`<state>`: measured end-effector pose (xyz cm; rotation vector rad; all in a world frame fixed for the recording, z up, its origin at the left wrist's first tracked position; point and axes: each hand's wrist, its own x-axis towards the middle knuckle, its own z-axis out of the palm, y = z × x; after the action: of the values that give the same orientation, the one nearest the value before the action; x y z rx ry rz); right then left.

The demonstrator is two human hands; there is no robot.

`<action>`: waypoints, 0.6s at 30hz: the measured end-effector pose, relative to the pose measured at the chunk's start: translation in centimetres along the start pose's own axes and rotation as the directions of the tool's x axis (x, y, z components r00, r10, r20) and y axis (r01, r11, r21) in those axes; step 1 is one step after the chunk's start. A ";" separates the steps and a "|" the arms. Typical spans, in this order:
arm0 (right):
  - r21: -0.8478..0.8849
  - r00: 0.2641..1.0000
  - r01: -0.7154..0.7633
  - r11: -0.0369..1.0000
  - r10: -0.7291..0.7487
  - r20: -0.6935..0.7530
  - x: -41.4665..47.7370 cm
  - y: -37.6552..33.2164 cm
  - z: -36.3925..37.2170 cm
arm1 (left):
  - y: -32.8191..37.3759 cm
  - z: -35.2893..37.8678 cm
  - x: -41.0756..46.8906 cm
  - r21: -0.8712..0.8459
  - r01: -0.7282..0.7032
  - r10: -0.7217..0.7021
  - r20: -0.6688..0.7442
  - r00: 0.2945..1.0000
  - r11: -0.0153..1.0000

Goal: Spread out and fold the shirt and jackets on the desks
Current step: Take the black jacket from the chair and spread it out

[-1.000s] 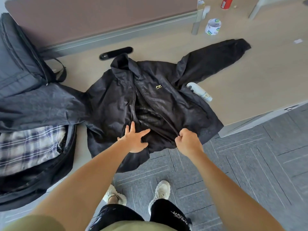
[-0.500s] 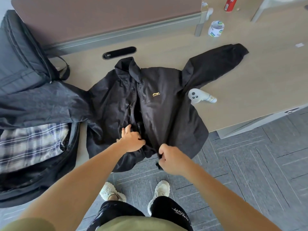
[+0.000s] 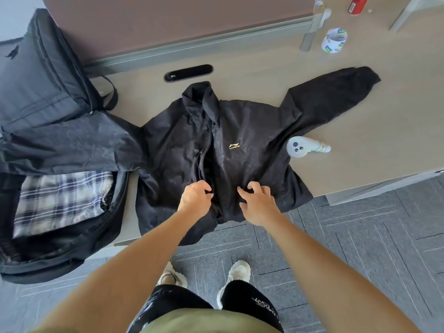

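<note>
A black jacket (image 3: 242, 131) with a small gold logo lies front up on the beige desk (image 3: 374, 121). Its collar points away from me and its hem hangs over the near edge. One sleeve stretches out to the far right. The front panels meet at the zipper. My left hand (image 3: 195, 200) has its fingers curled on the left front edge beside the zipper. My right hand (image 3: 258, 204) rests on the right front panel with fingers apart. A grey jacket (image 3: 72, 145) and a plaid shirt (image 3: 62, 198) lie to the left.
The plaid shirt sits in an open black bag (image 3: 72, 251), with a dark backpack (image 3: 36, 75) behind it. A white controller (image 3: 305, 147) lies against the jacket's right side. A tape roll (image 3: 334, 40) and red can (image 3: 355, 4) stand far right, by the brown partition (image 3: 168, 20).
My right hand pulled the right front panel across to the zipper, let go of the hem and now lies on the panel. My left hand curled its fingers at the zipper edge.
</note>
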<state>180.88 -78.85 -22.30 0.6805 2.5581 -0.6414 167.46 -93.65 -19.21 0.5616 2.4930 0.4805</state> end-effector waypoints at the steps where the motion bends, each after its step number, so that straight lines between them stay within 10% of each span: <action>1: 0.019 1.000 -0.005 1.000 0.005 0.019 0.2 0.1 -0.1 | 0.4 -0.4 -0.6 -0.041 -0.032 0.031 -0.024 0.999 0.999; 6: 0.027 0.997 -0.019 0.999 0.017 0.071 0.7 0.6 -0.2 | 3.2 -0.7 -3.2 -0.131 -0.231 0.216 -0.121 0.969 0.964; 11: 0.095 0.995 -0.028 0.995 0.018 0.103 0.9 0.9 -0.7 | 3.2 1.0 -2.1 -0.337 0.183 -0.088 0.279 0.956 0.923; 18: 0.128 0.996 -0.071 0.989 0.064 0.059 3.3 -1.0 -4.6 | 1.7 -4.5 1.2 0.046 -0.043 0.036 0.129 0.991 0.998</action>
<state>176.52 -76.03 -19.90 0.7786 2.4482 -0.7975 164.47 -92.58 -15.34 0.6417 2.3801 0.3869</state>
